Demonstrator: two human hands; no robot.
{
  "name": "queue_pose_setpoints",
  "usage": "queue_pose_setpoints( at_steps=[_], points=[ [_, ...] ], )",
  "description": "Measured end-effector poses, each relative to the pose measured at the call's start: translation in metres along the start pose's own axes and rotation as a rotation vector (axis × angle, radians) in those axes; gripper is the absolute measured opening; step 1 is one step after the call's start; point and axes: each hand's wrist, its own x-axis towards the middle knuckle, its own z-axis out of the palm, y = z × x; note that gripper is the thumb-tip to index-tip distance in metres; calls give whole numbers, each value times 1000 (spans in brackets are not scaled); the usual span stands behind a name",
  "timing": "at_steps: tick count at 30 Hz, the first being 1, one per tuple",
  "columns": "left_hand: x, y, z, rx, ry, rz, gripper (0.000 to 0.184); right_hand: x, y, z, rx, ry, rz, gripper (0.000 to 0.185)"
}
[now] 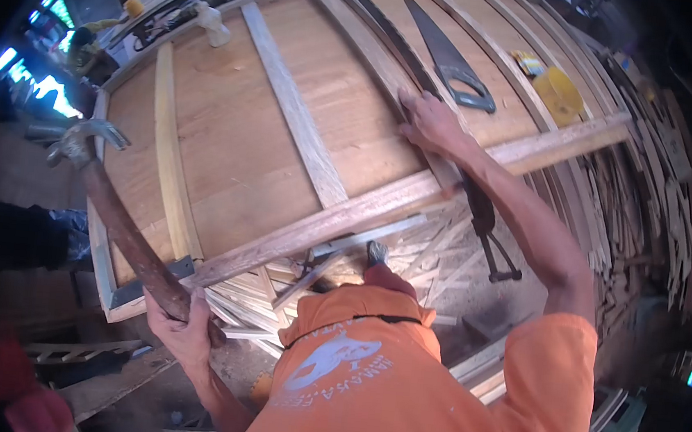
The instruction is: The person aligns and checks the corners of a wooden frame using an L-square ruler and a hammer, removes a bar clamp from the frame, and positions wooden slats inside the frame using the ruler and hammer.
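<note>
My left hand (186,327) is closed round the lower handle of a claw hammer (134,239). The hammer's metal head points up and away, beyond the left edge of a large wooden panel (239,116) framed with slats. My right hand (434,125) is curled over a long dark bar clamp (387,26), its fingertips against the pale wooden slat (354,31) beside it. Past the panel's near rail (320,234) juts the clamp's screw end with a T-shaped handle (505,275). What lies beneath my right palm is hidden.
A handsaw (446,56) lies on the panel right of the clamp, with a yellow round object (558,96) farther right. A pale bottle-like container (212,25) is near the far left edge. Wood strips (647,160) are piled at right; offcuts (442,249) cover the floor below.
</note>
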Motion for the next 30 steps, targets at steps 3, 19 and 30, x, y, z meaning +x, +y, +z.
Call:
queue_pose_setpoints(
  at_steps=[3, 19, 30],
  points=[
    [-3, -2, 4, -1, 39, 35, 46, 7, -1, -7, -56, -118, 74, 65],
    [5, 9, 7, 58, 2, 67, 50, 3, -15, -4, 31, -78, 66, 60],
    [17, -6, -3, 97, 14, 118, 46, -7, -22, -4, 111, -37, 83, 61]
  ],
)
